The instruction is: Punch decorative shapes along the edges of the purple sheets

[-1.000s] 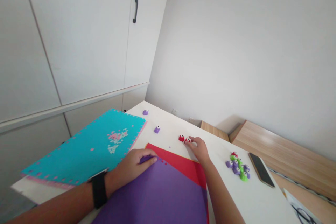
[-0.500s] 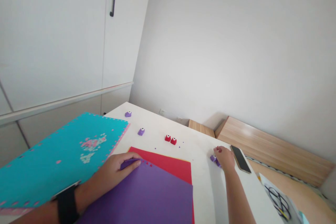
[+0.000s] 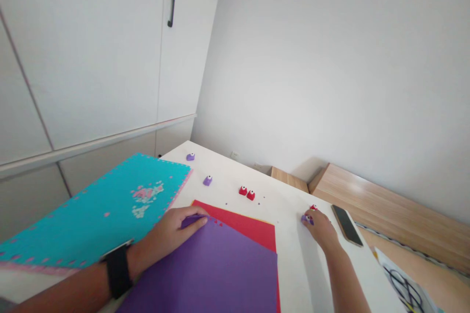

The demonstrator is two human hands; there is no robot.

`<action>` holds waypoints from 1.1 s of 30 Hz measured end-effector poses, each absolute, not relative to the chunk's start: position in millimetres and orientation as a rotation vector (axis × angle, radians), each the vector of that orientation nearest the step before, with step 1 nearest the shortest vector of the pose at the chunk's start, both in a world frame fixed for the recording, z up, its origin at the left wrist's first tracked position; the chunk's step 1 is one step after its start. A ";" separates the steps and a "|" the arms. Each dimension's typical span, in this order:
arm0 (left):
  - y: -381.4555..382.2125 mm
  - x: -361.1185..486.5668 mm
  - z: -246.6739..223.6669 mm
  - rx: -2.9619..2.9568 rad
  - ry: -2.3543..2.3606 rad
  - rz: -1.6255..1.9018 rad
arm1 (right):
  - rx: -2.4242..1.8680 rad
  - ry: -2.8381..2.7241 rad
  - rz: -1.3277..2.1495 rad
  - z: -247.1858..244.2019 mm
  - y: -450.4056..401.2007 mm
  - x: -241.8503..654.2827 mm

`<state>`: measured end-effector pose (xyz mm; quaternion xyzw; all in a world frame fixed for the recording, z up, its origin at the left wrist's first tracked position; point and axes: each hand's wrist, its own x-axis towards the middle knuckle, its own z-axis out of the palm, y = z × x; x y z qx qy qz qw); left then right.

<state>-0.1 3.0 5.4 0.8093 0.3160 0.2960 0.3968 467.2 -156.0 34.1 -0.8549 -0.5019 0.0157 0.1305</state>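
Observation:
My left hand lies on the upper corner of a purple foam sheet, its fingers over a raised purple edge. That sheet overlaps a red foam sheet. My right hand sits at the table's right side, curled over a group of craft punches. A purple craft punch and a red craft punch show at its fingertips, and the others are hidden. Farther up stand two red punches and two purple punches, apart from both hands.
A teal foam sheet with pink and white scraps lies left of my left hand. A black phone is just right of my right hand, near the white table's edge. Wooden furniture stands beyond; white cupboards rise left.
My right hand has moved right, from the red punches to the group near the phone. My left hand stays on the purple sheet's corner. The view has shifted slightly.

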 end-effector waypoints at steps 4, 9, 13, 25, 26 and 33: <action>0.6 0.2 9.6 2.039 0.799 0.768 | -2.214 -1.532 0.145 44.5 -134.0 415.8; -2.1 -0.6 11.4 2.018 0.765 0.798 | -1.849 -1.722 0.369 51.9 -104.4 311.1; -3.9 -0.6 13.5 1.985 0.764 0.825 | -1.572 -1.847 0.503 57.6 -94.9 257.5; -6.5 -0.5 17.1 2.010 0.760 0.838 | -1.383 -1.967 0.557 55.2 -91.9 246.7; -6.5 -0.8 17.3 2.011 0.753 0.832 | -1.381 -1.969 0.564 55.6 -92.8 246.5; -6.0 -2.1 16.1 2.005 0.732 0.824 | -1.402 -1.979 0.554 55.6 -93.6 250.5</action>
